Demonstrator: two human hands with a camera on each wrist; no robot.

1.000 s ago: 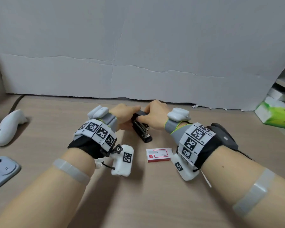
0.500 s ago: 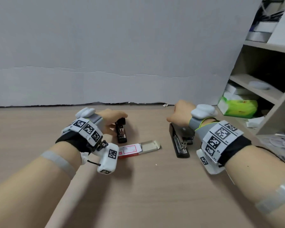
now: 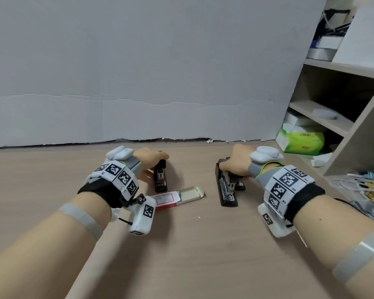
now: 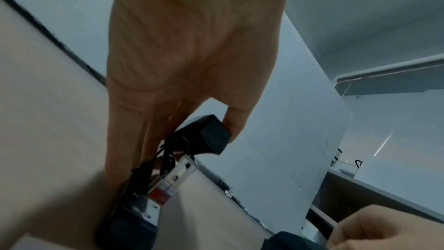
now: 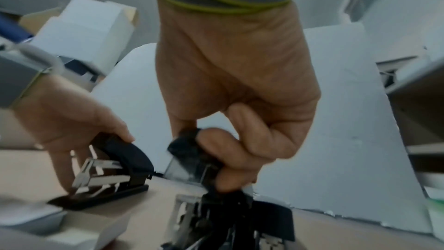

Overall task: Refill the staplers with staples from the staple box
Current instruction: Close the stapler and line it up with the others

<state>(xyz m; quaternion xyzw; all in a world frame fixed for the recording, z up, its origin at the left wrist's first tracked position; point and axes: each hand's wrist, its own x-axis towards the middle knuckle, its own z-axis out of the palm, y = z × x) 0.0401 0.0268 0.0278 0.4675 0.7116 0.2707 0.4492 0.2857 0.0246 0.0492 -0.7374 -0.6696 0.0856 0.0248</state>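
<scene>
Left hand (image 3: 151,161) grips the raised top of the small black stapler (image 3: 161,180), its metal channel exposed; right hand (image 3: 238,162) curls round the lifted top of the long stapler (image 3: 226,188). Both staplers sit on the wooden desk (image 3: 203,244), the red-and-white staple box (image 3: 173,198) lying slid open between them.

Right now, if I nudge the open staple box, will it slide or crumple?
The staple box is thin card lying flat on the desk, so it probably slides easily. Its tray is pulled out, so a push there may shift it.
</scene>
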